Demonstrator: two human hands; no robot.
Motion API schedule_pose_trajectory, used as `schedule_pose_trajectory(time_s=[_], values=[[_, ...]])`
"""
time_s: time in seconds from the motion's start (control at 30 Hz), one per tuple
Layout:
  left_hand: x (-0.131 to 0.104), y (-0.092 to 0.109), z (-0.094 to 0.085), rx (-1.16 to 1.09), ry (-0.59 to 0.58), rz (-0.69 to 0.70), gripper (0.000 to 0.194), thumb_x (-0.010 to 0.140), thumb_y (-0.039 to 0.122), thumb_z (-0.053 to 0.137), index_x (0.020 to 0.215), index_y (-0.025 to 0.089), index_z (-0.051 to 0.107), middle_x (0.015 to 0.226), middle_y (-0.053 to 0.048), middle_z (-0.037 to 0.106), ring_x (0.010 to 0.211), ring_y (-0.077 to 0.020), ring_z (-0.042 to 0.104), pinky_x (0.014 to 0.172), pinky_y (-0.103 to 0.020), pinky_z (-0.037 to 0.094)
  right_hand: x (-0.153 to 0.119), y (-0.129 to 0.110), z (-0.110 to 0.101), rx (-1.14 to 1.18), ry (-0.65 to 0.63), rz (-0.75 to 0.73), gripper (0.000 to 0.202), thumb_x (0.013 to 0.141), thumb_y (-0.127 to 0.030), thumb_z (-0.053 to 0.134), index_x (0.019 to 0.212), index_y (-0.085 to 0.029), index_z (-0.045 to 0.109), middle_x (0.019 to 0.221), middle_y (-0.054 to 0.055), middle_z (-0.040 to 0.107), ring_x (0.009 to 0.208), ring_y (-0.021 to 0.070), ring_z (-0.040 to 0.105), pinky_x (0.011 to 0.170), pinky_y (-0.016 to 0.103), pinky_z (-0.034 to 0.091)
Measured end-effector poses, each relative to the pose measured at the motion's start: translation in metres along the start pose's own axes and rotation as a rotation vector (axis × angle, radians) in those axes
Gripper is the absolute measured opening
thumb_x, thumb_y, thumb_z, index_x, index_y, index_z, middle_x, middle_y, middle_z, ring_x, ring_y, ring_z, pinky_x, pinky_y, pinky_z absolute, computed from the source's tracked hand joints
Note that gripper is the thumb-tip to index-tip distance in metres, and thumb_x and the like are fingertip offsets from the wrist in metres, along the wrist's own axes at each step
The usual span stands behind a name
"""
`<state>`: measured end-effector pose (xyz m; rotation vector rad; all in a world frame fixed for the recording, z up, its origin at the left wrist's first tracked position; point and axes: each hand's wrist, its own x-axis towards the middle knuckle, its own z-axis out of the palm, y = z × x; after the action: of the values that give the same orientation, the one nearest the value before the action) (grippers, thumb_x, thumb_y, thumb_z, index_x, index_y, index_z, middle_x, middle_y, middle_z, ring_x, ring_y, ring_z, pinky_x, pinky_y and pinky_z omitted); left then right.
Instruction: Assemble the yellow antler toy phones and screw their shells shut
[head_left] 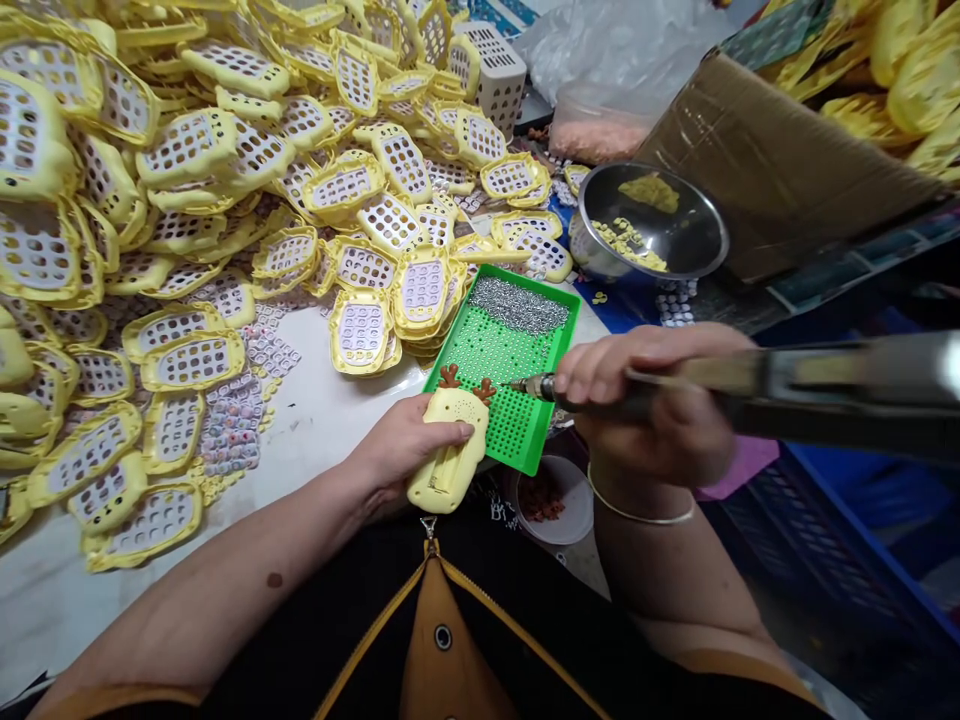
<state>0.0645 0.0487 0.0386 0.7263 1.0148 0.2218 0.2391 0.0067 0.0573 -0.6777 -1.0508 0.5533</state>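
Observation:
My left hand is closed on a pale yellow plastic toy casing, its thumb across the face. Two brown antler pieces stick out at the casing's upper end. Wrapped round a dark electric screwdriver, my right hand is slightly blurred. The driver's thin tip points left, close to the right antler; whether it carries a screw is too small to tell. Behind the casing lies a green perforated tray with a heap of small silver screws at its far end.
Yellow casings with white grids pile up at the left and back. A steel bowl of small yellow parts stands at the back right, before a cardboard box. A round tub with brown pieces is below the tray.

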Motion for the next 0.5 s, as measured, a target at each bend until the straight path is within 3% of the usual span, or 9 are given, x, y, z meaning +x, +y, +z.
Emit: schedule_pose_trajectory(time_s=[0.17, 0.5], values=[[0.0, 0.0, 0.001, -0.013, -0.014, 0.044, 0.026, 0.063, 0.018, 0.074, 0.087, 0.013, 0.065, 0.073, -0.005, 0.068, 0.061, -0.0155, 0.062, 0.06, -0.028, 0.047, 0.008, -0.027, 0.026, 0.157, -0.105, 0.08, 0.012, 0.08, -0.033, 0.067, 0.082, -0.021, 0.066, 0.053, -0.002, 0.053, 0.045, 0.0139, 0.053, 0.046, 0.033, 0.048], [0.001, 0.0, 0.0, 0.004, -0.02, 0.067, 0.024, 0.062, 0.018, 0.073, 0.082, 0.014, 0.061, 0.07, -0.001, 0.065, 0.059, -0.0131, 0.058, 0.06, -0.026, 0.043, 0.007, -0.005, 0.044, 0.247, -0.112, 0.078, 0.012, 0.078, -0.032, 0.067, 0.081, -0.021, 0.063, 0.053, -0.006, 0.052, 0.043, 0.0105, 0.052, 0.043, 0.027, 0.047]])
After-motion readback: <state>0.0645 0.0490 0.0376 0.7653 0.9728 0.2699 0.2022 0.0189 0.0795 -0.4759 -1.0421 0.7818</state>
